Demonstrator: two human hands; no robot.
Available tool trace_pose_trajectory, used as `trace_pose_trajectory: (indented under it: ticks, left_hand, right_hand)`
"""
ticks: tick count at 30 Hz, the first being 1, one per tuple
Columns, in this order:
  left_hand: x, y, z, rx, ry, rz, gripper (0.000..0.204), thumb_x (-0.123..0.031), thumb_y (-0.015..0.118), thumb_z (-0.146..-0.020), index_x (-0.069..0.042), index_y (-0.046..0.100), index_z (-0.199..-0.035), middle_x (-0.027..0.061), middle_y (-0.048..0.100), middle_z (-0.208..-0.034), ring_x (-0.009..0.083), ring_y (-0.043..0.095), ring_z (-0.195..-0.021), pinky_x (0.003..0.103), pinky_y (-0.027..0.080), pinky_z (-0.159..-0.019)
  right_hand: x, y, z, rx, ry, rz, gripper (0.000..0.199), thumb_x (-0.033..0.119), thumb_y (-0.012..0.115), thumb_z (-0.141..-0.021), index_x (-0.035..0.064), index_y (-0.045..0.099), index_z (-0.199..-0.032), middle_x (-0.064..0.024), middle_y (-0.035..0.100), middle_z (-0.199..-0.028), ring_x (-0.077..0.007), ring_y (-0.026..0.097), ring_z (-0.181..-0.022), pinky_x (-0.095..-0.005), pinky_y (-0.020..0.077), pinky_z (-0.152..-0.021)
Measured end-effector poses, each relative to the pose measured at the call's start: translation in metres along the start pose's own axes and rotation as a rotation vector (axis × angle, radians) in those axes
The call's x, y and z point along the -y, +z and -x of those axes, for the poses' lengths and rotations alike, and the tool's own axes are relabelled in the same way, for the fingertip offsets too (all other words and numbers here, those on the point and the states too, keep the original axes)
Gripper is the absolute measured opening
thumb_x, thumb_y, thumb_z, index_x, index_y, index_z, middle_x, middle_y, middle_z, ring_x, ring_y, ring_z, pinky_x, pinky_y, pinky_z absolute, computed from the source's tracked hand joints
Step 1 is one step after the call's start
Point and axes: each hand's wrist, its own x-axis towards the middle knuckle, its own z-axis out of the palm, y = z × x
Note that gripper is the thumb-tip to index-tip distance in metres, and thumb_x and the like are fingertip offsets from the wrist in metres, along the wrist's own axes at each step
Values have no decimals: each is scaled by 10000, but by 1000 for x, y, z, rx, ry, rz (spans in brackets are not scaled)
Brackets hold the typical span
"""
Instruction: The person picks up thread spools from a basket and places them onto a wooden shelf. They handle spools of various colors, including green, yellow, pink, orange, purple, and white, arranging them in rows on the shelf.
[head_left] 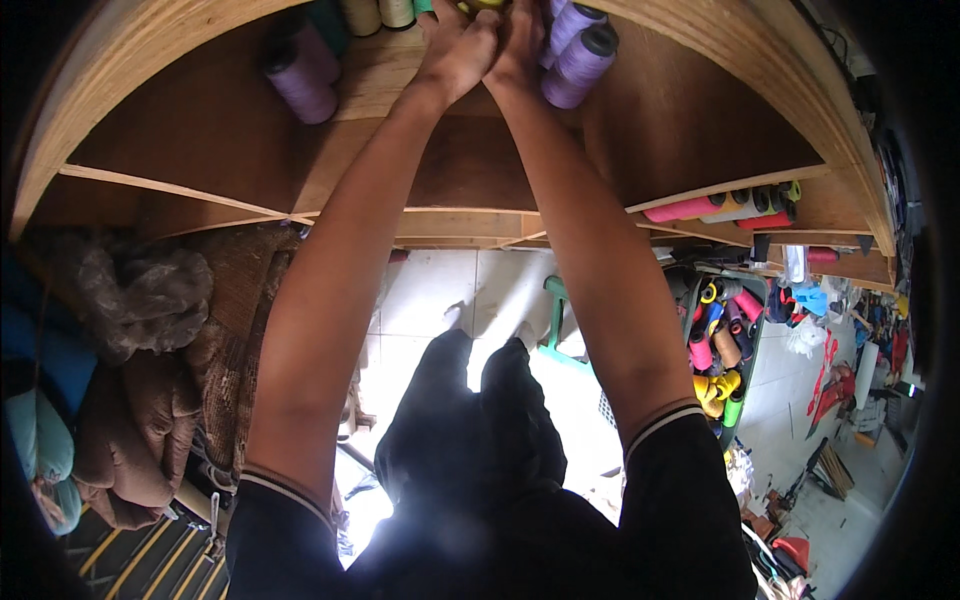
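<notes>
Head view. Hands: the person's left hand and right hand, raised together inside the wooden shelf unit, wrists close or overlapping. Left fingers curled; most fingertips hidden or cut off by the upper rim, so whether either hand grips anything cannot be told.

Main item: yellow object, part visible, at or between the fingers, toward the far edge of the shelf; kind uncertain, possibly a thread spool.

Risks, as judged: right-hand purple spools stand just beside the right wrist; a sideways swing of that arm could topple them. Left-hand purple spools, near the shelf's near edge, might fall if the left forearm swept outward. With the hands so crowded, a poor hold could let the yellow object slip.

Count:
- Hands: two.
- Yellow object: one visible.
- Purple spools: at least two left, at least two right.
- Cream spools: two, left of the hands.
- Lying spools, compartment at the unit's lower right corner: several, overlapping; exact number unclear.
- Crate, beyond that corner: one; its mixed-colour spools too jumbled to count.
- Teal frame, floor: one.
</notes>
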Motion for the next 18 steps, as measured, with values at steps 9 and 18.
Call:
trace_pose_trajectory:
  ticks: [9, 18]
  left_hand:
    - [-2, -1, 1, 8, -12, 25, 438, -285, 439, -941, 6, 491, -1264, 177, 554, -1197, 273, 499, -1124, 353, 352, -1002]
    - [-3, -5, 6, 1, -24, 66, 427, -280, 452, -939, 5, 497, -1254, 174, 564, -1180, 271, 510, -1107, 350, 357, -995]
  right_hand:
    - [-4, 1, 3, -3, 15, -10, 192, 87, 616, -866, 18, 568, -1039, -61, 611, -1004, -166, 598, -918, -279, 484, -800]
    - [-6, 7, 2, -18, 42, -39, 179, 103, 603, -880, 17, 572, -1034, -54, 610, -1005, -162, 594, -921, -277, 483, -802]
